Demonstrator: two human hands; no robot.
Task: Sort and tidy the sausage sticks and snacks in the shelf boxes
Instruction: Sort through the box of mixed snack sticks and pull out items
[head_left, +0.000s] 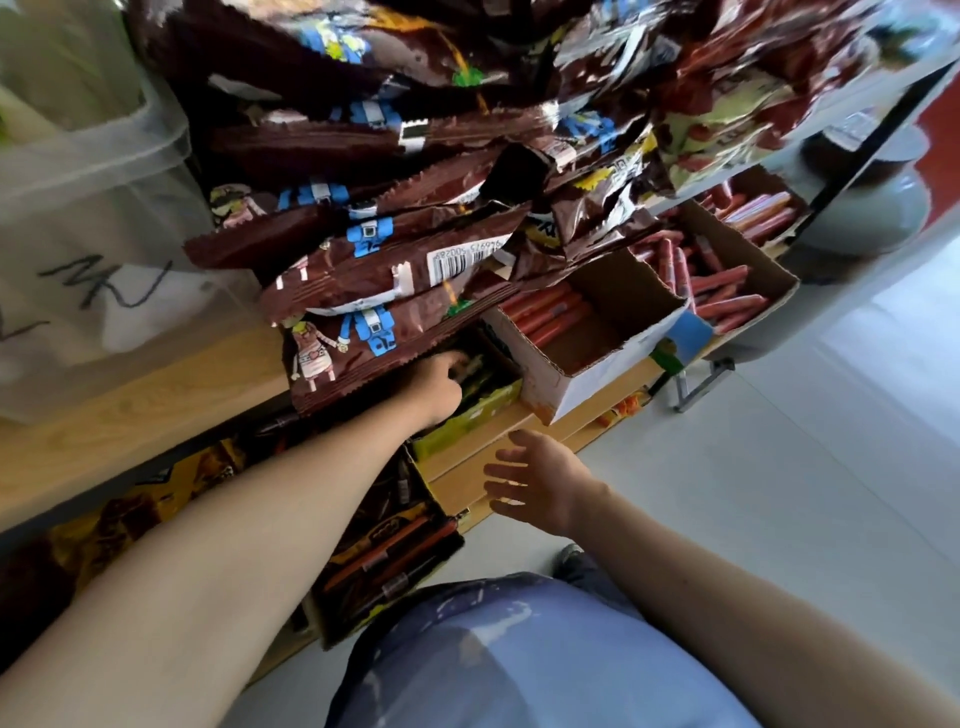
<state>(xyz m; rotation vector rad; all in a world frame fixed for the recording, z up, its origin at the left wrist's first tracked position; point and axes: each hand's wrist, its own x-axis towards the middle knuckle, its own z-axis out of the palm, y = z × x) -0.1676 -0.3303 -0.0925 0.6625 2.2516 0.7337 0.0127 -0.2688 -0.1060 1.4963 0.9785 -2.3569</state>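
Observation:
My left hand (436, 384) reaches into a green-fronted box (467, 421) under the hanging brown snack packets (363, 280); its fingers are buried among dark packets there, and whether they grip one is hidden. My right hand (535, 488) hovers with fingers spread in front of the wooden shelf edge (467, 467), holding nothing. To the right, a white cardboard box (597, 374) holds red sausage sticks (550, 312). Farther right, a brown box (748, 260) is full of red sausage sticks (727, 291).
A clear plastic bin (93, 234) with black scribbles stands on the wooden top at left. A yellow-black box (384, 551) with orange sticks sits on the lower shelf. Pale floor (779, 493) lies to the right; a white pot (872, 208) stands beyond the shelf.

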